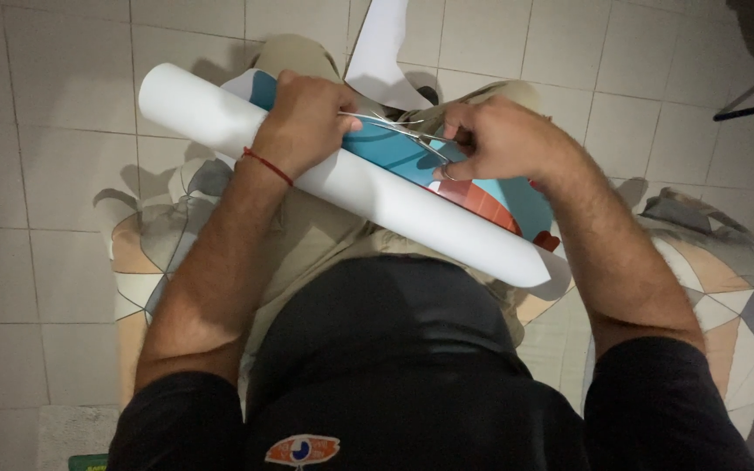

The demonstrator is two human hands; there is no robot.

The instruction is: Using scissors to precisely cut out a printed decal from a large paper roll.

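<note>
Two hands on the rolled poster [342, 179] across my lap: left hand [303, 122] clamps it, right hand [499, 139] holds part-open scissors [399, 131] beside it. I judge slipping roll risks nicking fingers.

Pale tiled floor [45, 174], patterned geometric seat cushion [726, 270], dim light

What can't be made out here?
Head view:
- scissors handles: hidden inside the right hand.
- rolled poster print: mostly curled inward, only a blue and orange strip shows.
- left hand palm and its grip on the roll: hidden by the hand's back.
- seat cushion: cut by the right edge.
</note>
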